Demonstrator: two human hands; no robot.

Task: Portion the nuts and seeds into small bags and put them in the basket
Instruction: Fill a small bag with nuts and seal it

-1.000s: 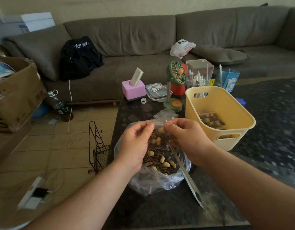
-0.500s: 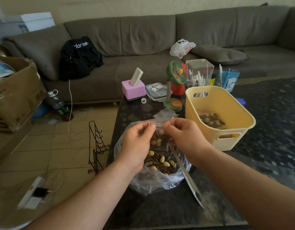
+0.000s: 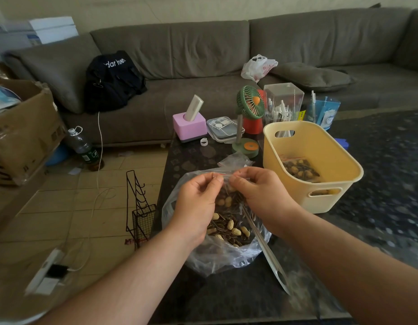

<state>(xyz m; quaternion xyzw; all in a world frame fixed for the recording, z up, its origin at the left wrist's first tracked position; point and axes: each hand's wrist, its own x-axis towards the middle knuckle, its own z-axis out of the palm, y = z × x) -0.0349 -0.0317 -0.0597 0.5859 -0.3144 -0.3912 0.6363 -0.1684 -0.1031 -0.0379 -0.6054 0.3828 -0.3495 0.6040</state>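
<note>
Head view. A small clear zip-top bag (image 3: pixel 226 191), part-filled with peanuts and striped seeds, is held above a large clear plastic bag of mixed nuts and seeds (image 3: pixel 229 227) on the dark speckled table (image 3: pixel 226 299). Its red-lined top edge is pinched at one end by the curled fingers of the left hand (image 3: pixel 198 205) and at the other by those of the right hand (image 3: pixel 262 195). A long metal scoop (image 3: pixel 264 247) is seen standing in the large bag. To the right, a pale yellow plastic basket (image 3: pixel 325 195) is shown holding one filled bag (image 3: pixel 299 170).
</note>
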